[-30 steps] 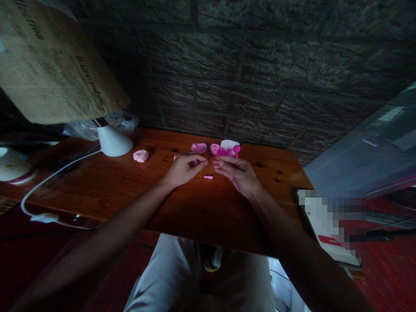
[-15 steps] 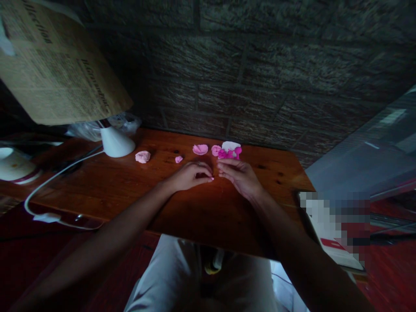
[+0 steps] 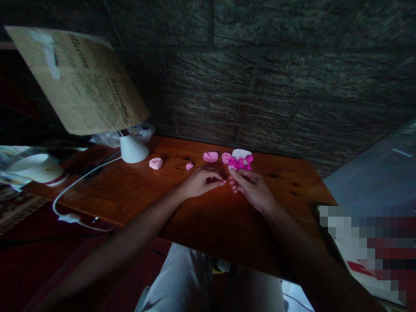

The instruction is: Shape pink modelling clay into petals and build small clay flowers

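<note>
My left hand hovers low over the wooden table, thumb and index finger pinched on a tiny light pink piece of clay. Close beside it, on the right, my right hand has its thumb and fingers pressed together; whatever lies between them is too small to make out. Just beyond the right hand are bright pink shaped pieces, partly over a white piece. A round pink piece and a pink dish-shaped piece lie further left, with a small pink lump nearer my left hand.
A larger pale pink lump lies by the white lamp base, under a newsprint-patterned shade. A white cup stands far left. The lamp cord hangs over the front edge. A stone wall backs the table.
The view has swung left and up, so everything appears shifted right and lower. Both hands stay close together; the right hand's fingers have shifted slightly.
</note>
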The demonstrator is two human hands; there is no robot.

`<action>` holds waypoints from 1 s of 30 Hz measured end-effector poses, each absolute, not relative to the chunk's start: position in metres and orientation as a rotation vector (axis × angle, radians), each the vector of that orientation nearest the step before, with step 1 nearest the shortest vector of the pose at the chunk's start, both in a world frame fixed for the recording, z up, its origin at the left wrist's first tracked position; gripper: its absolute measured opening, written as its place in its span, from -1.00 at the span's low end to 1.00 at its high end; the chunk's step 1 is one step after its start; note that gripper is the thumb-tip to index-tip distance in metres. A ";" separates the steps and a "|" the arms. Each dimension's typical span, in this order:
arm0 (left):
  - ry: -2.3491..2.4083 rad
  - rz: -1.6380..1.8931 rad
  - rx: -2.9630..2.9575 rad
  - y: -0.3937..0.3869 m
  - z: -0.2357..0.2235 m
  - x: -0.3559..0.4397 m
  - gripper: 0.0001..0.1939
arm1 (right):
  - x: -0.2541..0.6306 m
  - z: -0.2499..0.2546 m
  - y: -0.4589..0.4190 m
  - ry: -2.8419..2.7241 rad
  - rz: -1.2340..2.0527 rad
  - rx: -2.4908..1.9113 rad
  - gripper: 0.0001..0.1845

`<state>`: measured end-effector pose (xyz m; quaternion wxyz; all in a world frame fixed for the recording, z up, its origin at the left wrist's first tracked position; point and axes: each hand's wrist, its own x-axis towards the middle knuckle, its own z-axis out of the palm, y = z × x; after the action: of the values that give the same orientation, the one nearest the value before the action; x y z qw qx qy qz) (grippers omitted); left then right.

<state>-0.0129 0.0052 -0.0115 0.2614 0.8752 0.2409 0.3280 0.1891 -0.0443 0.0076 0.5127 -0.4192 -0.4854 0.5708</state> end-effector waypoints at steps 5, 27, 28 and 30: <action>0.687 0.892 2.340 0.006 -0.014 -0.011 -0.82 | 0.193 0.006 -0.043 -1.114 1.395 -0.979 -0.59; 0.736 0.938 2.296 0.008 -0.013 -0.014 -0.84 | 0.192 0.009 -0.044 -1.015 1.482 -0.860 -0.58; 0.738 0.935 2.307 0.008 -0.013 -0.014 -0.84 | 0.192 0.009 -0.044 -1.012 1.499 -0.855 -0.58; 0.746 0.926 2.334 0.008 -0.012 -0.014 -0.85 | 0.192 0.008 -0.044 -1.020 1.520 -0.850 -0.59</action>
<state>-0.0138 0.0084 -0.0118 0.2582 0.8607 0.2753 0.3417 0.1918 -0.0437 0.0082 0.5326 -0.3566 -0.4276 0.6374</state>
